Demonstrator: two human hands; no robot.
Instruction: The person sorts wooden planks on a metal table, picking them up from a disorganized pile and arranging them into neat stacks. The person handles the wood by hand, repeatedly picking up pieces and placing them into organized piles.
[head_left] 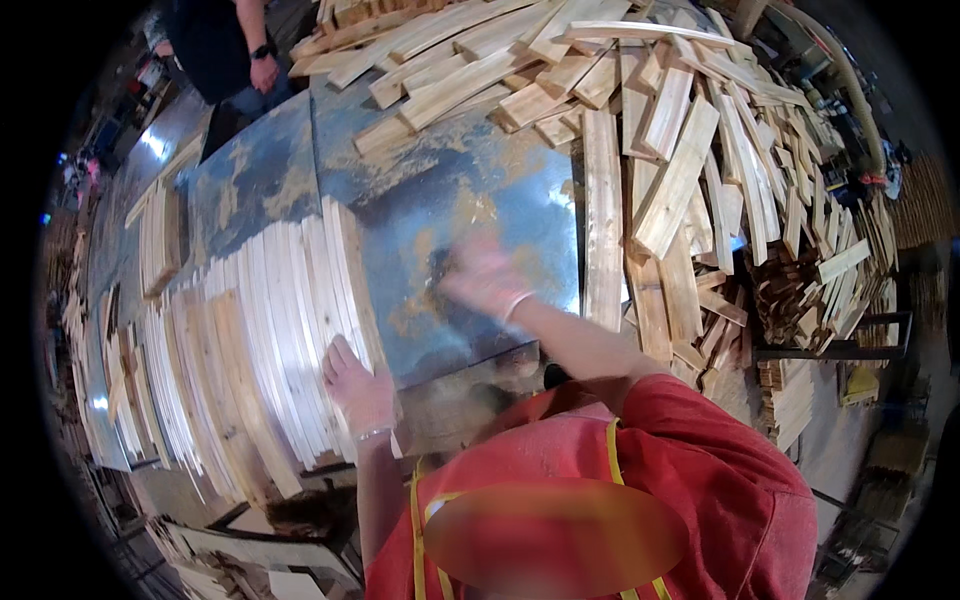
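Observation:
My left hand [360, 390] lies on the near end of a row of upright-edged wooden slats [275, 290], at the row's right side. Its fingers are stretched out over the slats. Over the bluish metal tabletop [535, 225], right of that row, my right hand [487, 277] is smeared by motion. A dark patch shows beside its fingers; I cannot make out whether it is a held thing or shadow. Patches of sawdust [475, 208] lie on the metal around this hand. Both wrists have a pale band, like a glove's cuff.
A big loose heap of wooden boards [675, 210] covers the far and right sides. One long board [602, 220] runs along the table's right edge. More slats [158, 240] stand at the left. Another person's hand [264, 73] hangs beyond the table, far left.

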